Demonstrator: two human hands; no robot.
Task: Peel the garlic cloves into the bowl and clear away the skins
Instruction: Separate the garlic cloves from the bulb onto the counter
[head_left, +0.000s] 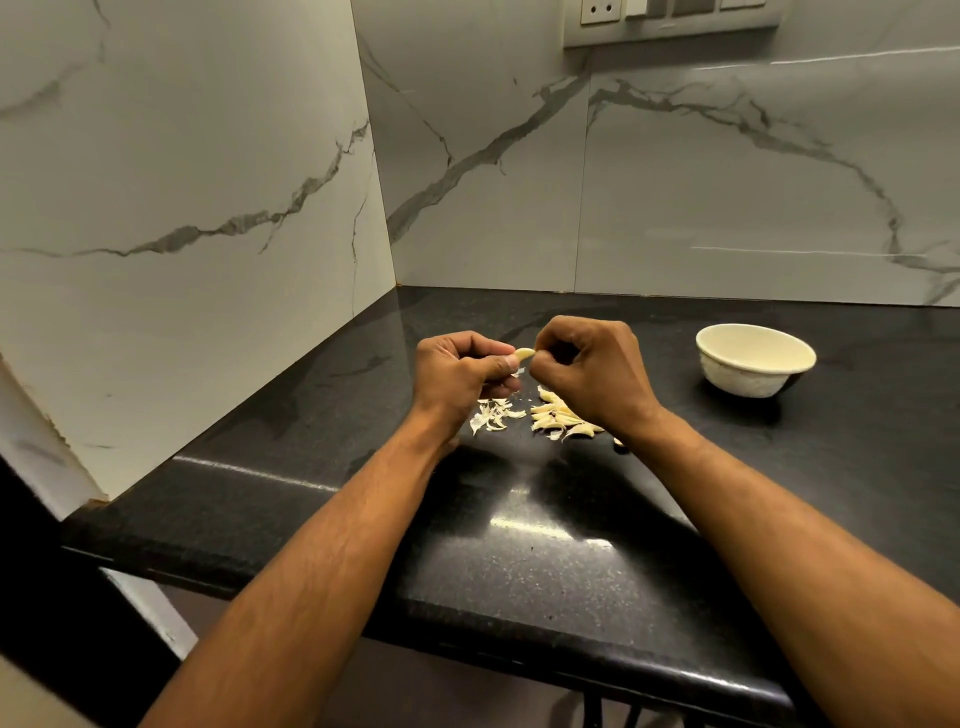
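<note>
1. We hold one garlic clove (524, 355) up above the black counter (545, 561), between our two hands, at the middle of the scene.
2. Our left hand (460, 375) has its fingers curled in, with thumb and fingertips pinching the clove's left end.
3. Our right hand (589, 376) is also curled, its fingertips nipping the clove's right end; a thin scrap of skin hangs just below the clove.
4. Beneath the hands, loose skins (493, 414) lie scattered on the counter to the left.
5. Just right of the skins sits a pile of cloves (560, 415), partly hidden by our right wrist; whether they are peeled we cannot tell.
6. A white bowl (756, 360) stands well apart to the right, on the counter; its contents do not show from here.
7. Marble-veined wall tiles (675, 182) rise at the far edge and on the left.
</note>
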